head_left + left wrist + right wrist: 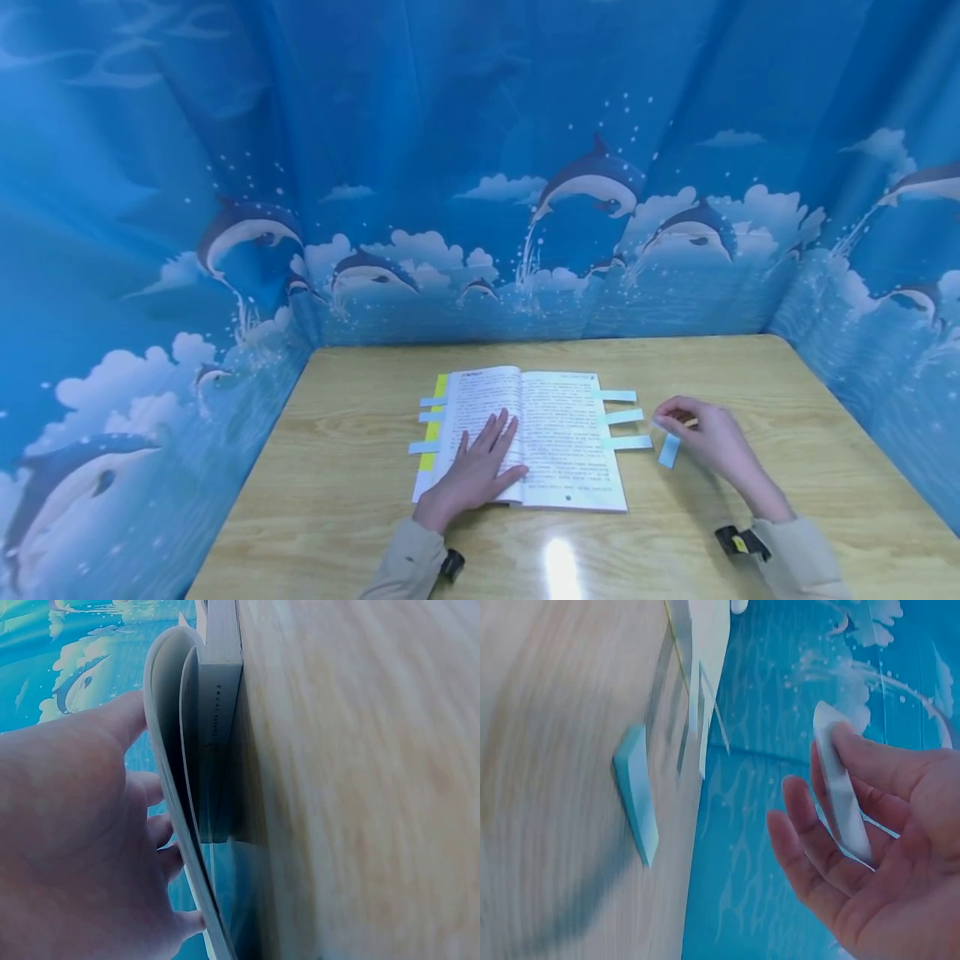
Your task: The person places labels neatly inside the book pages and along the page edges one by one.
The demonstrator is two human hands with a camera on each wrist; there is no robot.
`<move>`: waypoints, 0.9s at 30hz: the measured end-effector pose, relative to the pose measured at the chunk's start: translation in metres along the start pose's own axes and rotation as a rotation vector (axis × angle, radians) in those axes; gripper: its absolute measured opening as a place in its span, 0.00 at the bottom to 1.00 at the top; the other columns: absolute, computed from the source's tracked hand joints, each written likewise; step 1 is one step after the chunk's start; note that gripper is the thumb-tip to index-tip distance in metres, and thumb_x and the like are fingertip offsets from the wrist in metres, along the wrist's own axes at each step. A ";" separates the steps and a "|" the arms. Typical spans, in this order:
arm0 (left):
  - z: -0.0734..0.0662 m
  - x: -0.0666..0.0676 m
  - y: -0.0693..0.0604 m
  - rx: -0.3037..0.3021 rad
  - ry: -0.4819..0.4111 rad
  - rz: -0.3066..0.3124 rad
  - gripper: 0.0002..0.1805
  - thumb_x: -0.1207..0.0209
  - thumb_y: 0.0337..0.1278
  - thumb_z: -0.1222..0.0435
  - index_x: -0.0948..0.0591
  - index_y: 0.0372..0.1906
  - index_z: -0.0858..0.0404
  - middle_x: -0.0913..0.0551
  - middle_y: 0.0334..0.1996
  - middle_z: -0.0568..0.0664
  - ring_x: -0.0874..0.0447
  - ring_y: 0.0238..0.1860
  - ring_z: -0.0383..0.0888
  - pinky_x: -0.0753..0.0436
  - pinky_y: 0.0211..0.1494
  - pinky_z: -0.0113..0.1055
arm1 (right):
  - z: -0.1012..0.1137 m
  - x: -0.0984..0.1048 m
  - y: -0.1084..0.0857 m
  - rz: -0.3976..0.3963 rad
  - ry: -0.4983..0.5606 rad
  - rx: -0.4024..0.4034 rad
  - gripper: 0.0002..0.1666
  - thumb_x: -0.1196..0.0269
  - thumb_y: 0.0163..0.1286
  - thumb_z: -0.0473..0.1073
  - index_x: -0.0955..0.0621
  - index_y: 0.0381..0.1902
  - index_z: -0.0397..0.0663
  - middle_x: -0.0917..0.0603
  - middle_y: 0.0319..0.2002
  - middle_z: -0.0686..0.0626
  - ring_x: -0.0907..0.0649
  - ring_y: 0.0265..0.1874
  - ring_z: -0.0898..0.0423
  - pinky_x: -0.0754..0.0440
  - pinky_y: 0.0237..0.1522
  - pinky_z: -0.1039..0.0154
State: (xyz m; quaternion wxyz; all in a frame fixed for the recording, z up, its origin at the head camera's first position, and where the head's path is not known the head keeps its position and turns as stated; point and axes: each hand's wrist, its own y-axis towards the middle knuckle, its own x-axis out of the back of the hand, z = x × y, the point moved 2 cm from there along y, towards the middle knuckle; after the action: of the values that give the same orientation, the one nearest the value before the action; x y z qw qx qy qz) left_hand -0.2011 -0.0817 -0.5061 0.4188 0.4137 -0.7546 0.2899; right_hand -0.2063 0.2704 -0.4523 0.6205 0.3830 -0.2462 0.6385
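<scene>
An open book (566, 475) lies on the table, with pale blue sticky tabs (627, 442) jutting from both side edges. My left hand (474, 473) rests on its left page, fingers spread. From the left wrist view, that hand (71, 832) is against the curved pages (169, 742). To the right of the book, my right hand (708, 437) is raised over the table. It pinches a small whitish pad (842, 784) between thumb and fingers in the right wrist view; this looks like a pad of sticky notes. A light blue pad (636, 795) lies on the table beside that hand.
The wooden table (337, 517) has its far edge against a blue curtain (450, 167) printed with dolphins, which also hangs on both sides. A yellow strip (428, 460) shows along the book's left edge. Dark devices (741, 542) are strapped at both wrists.
</scene>
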 end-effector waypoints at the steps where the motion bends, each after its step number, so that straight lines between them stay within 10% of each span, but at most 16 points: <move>1: 0.000 0.001 0.000 -0.003 -0.002 -0.002 0.41 0.53 0.76 0.44 0.51 0.82 0.57 0.59 0.83 0.53 0.61 0.82 0.53 0.59 0.79 0.65 | 0.003 -0.002 0.000 0.015 -0.001 -0.010 0.07 0.35 0.73 0.44 0.14 0.41 0.46 0.12 0.37 0.49 0.14 0.37 0.51 0.14 0.39 0.54; 27: -0.001 0.002 -0.001 -0.014 -0.020 -0.001 0.41 0.53 0.76 0.44 0.51 0.82 0.58 0.58 0.83 0.53 0.60 0.82 0.53 0.58 0.79 0.65 | 0.023 -0.055 -0.006 0.211 -0.006 0.035 0.05 0.26 0.61 0.43 0.14 0.29 0.59 0.17 0.26 0.62 0.21 0.27 0.65 0.21 0.34 0.67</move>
State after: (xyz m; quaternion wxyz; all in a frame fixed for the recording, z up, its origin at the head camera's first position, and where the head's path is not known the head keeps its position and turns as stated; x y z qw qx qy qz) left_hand -0.2004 -0.0819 -0.5037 0.4143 0.4142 -0.7605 0.2800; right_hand -0.1996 0.2196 -0.4833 0.5422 0.3677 -0.2756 0.7034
